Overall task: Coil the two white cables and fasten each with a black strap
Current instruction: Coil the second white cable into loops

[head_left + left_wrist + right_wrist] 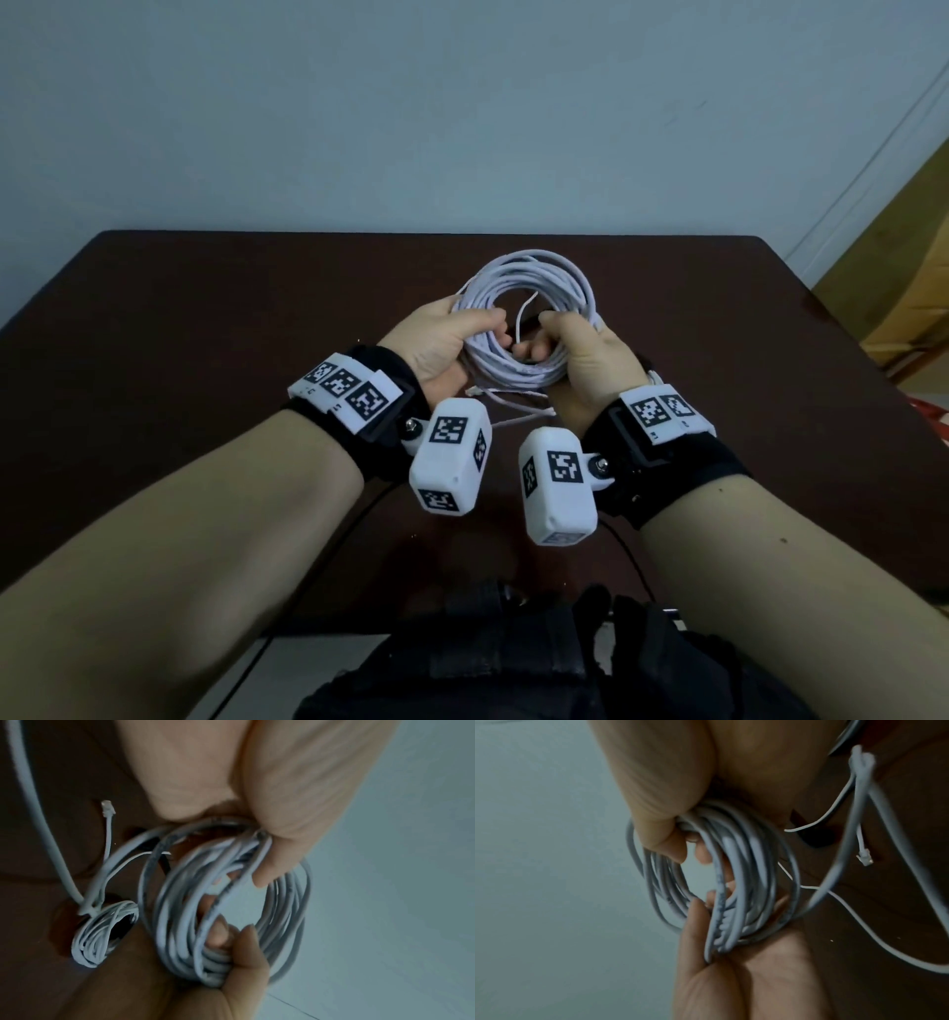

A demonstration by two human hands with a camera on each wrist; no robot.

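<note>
A white cable coil [534,280] of several loops is held upright above the dark table. My left hand [485,329] grips its left side and my right hand [552,336] grips its right side, fingers curled through the ring. From the left wrist the coil [231,902] fills the middle. A smaller coil of thinner white cable [102,933] lies on the table behind it, its clear plug [107,809] sticking up. From the right wrist I see the big coil [744,882] and that plug [864,858]. A dark shape [818,837] on the table may be a black strap.
The dark brown table [205,318] stands against a pale wall. Loose white cable [513,411] trails on it under my wrists. A black wire [354,519] runs toward me. A black bag [513,668] sits at my waist. Wooden furniture [914,267] stands at the right.
</note>
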